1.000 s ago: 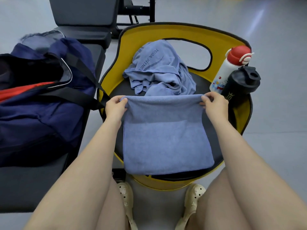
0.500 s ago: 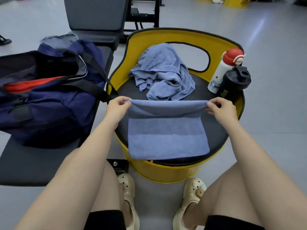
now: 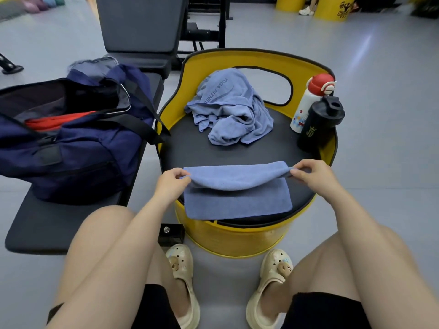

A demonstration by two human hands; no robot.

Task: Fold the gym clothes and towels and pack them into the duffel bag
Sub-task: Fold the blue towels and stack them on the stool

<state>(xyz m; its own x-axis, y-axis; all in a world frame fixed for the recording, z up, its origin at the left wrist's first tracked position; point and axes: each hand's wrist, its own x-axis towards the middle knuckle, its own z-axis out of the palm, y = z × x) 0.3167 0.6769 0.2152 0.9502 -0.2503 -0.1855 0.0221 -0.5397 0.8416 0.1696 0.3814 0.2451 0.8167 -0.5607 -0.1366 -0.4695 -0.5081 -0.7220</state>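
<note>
The blue towel [image 3: 237, 198] lies on the black seat of the yellow barrel stool [image 3: 237, 241], its far edge lifted and folded toward the person. The left hand [image 3: 169, 184] has its grip pinched on the left corner, the right hand [image 3: 313, 176] on the right. A crumpled blue shirt [image 3: 228, 108] sits behind it; the open navy duffel bag [image 3: 71, 138] rests on the bench [image 3: 42, 226] to the left.
</note>
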